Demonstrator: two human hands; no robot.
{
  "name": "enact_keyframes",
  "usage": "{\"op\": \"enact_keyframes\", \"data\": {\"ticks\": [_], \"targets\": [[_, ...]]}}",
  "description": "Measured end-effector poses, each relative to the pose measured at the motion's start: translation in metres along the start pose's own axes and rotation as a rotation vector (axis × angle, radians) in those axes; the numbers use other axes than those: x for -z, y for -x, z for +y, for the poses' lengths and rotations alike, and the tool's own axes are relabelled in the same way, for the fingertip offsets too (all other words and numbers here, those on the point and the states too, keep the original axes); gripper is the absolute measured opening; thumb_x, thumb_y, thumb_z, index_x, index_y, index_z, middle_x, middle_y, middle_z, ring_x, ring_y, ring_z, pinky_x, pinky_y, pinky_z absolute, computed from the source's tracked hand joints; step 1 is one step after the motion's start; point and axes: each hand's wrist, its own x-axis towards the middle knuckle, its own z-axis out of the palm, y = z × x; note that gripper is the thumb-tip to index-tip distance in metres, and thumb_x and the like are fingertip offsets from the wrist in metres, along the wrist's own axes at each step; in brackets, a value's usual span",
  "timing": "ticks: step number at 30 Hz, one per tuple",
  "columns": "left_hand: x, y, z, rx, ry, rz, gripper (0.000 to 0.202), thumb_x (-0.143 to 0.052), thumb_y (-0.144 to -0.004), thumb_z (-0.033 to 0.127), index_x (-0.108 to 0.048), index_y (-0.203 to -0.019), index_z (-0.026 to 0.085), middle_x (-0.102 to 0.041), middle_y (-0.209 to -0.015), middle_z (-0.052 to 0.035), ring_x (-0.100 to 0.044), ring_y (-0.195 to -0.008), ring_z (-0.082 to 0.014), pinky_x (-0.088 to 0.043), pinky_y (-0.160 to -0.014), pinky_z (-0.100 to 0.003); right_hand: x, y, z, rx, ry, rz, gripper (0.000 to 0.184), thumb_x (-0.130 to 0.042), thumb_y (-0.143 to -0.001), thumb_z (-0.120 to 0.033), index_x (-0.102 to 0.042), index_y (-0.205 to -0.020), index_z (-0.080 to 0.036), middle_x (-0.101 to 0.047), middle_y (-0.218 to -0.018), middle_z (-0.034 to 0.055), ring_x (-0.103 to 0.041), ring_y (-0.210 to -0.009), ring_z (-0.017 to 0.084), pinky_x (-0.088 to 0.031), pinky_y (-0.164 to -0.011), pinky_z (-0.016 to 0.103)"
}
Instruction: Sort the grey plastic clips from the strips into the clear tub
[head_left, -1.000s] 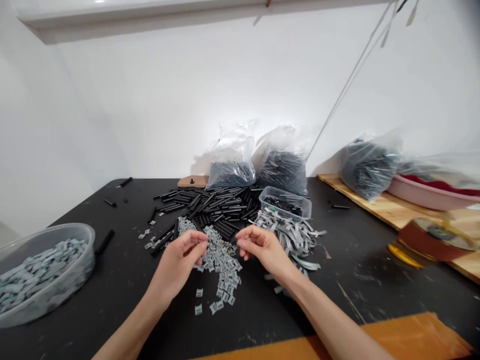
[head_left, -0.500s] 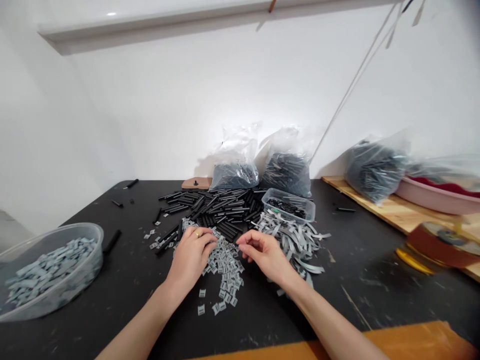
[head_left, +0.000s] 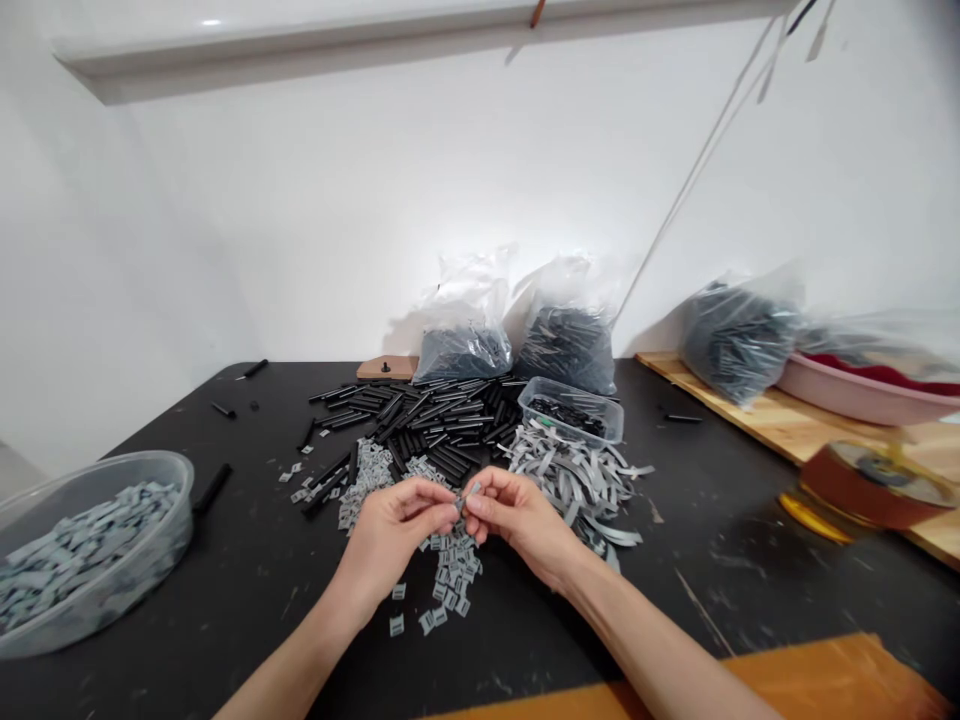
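My left hand [head_left: 405, 525] and my right hand [head_left: 517, 515] meet fingertip to fingertip over the pile of small grey slotted plastic buckles [head_left: 454, 575]. Both are closed in a pinch. A small grey piece [head_left: 472, 490] shows between the fingertips; its exact shape is mostly covered. More buckles lie left of my left hand. Short grey strips [head_left: 577, 475] are heaped just beyond my right hand. Behind the hands spreads a pile of black tubes [head_left: 420, 410].
A clear tub [head_left: 169, 530] of grey pieces stands at left. Behind are a small clear box [head_left: 611, 420] with black parts and bagged black pieces [head_left: 566, 345]. At right are a tape roll [head_left: 870, 485], a wooden board [head_left: 750, 425] and a pink basin [head_left: 862, 390].
My hands have come together from apart over the buckles. The left has moved right and down from the pile, and a grey piece now shows between the fingertips. The view has shifted slightly.
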Motion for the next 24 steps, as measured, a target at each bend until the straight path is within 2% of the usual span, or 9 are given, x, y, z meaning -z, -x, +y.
{"op": "enact_keyframes", "data": {"ticks": [4,7,10,17,24], "targets": [[0.0049,0.0009,-0.0064,0.155,0.383,-0.035,0.018,-0.077,-0.073,0.024,-0.07,-0.087,0.016,-0.07,-0.083,-0.0023,-0.066,-0.08,-0.0133,-0.052,-0.078,-0.023,0.0023,0.0011,-0.0031,0.001,0.011,-0.081,0.028,-0.071,-0.08,-0.037,-0.059,-0.09,-0.014,-0.063,-0.071,0.0016,-0.059,-0.065,0.011,-0.047,-0.063,0.023],[0.0062,0.0019,-0.0096,0.235,0.532,-0.07,0.017,-0.078,-0.073,0.022,-0.069,-0.086,0.016,-0.069,-0.09,-0.0022,-0.065,-0.083,-0.0117,-0.051,-0.084,-0.024,0.002,0.0007,-0.004,0.031,0.1,-0.102,0.029,-0.071,-0.08,-0.04,-0.059,-0.088,-0.014,-0.064,-0.069,0.0017,-0.06,-0.062,0.011,-0.048,-0.063,0.024],[0.0058,0.0031,-0.0093,0.235,0.48,-0.071,0.018,-0.079,-0.071,0.021,-0.068,-0.084,0.017,-0.07,-0.086,-0.0016,-0.064,-0.078,-0.0107,-0.051,-0.081,-0.024,0.0021,0.0002,-0.0046,0.055,0.192,-0.109,0.03,-0.07,-0.079,-0.041,-0.061,-0.086,-0.013,-0.064,-0.067,0.0017,-0.06,-0.061,0.011,-0.049,-0.063,0.024],[0.0036,0.0041,-0.0057,0.052,0.118,0.041,0.024,-0.079,-0.066,0.019,-0.064,-0.085,0.018,-0.07,-0.082,-0.0016,-0.066,-0.075,-0.0144,-0.051,-0.072,-0.024,0.0015,0.0005,-0.0044,0.0,0.2,-0.07,0.031,-0.073,-0.076,-0.04,-0.065,-0.085,-0.012,-0.068,-0.07,0.0041,-0.062,-0.062,0.011,-0.051,-0.064,0.024],[0.0028,0.0045,-0.0041,0.02,0.078,0.047,0.022,-0.077,-0.068,0.023,-0.064,-0.086,0.017,-0.072,-0.082,-0.0041,-0.067,-0.077,-0.0174,-0.053,-0.072,-0.027,-0.0002,-0.0008,0.0015,-0.059,0.125,0.009,0.032,-0.08,-0.068,-0.035,-0.062,-0.082,-0.012,-0.069,-0.069,0.0035,-0.066,-0.066,0.014,-0.054,-0.066,0.026]]}}
